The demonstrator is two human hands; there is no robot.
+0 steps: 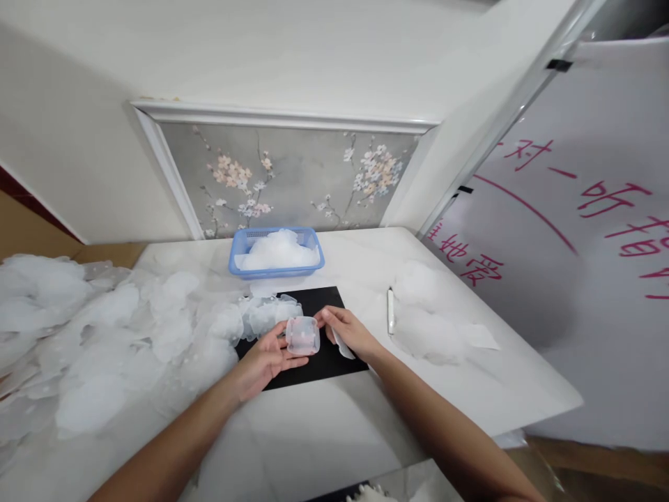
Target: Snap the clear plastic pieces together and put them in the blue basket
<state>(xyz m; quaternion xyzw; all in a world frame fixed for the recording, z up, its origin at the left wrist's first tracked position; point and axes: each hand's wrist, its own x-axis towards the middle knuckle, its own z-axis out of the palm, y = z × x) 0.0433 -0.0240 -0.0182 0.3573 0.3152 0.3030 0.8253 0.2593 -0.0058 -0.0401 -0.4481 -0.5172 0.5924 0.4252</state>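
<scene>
My left hand [269, 359] holds up a small translucent square plastic lid [303, 336] with rounded corners, fingers behind it and thumb at its left edge. Close to the lid's upper right corner are the pinched fingertips of my right hand [345, 328]. Another translucent white piece [343, 344] is tucked under the right palm; its full shape is hidden. Both hands are above a black mat [313, 373]. On the mat's back left part lie several clear plastic pieces [269, 314], overlapping.
A blue basket [277, 272] full of translucent pieces stands at the back. Heaped pieces [104, 348] cover the table's left side. A white pen-like tool [391, 310] lies on the right, beside more pieces [431, 335]. A whiteboard [548, 279] with red writing borders the right edge.
</scene>
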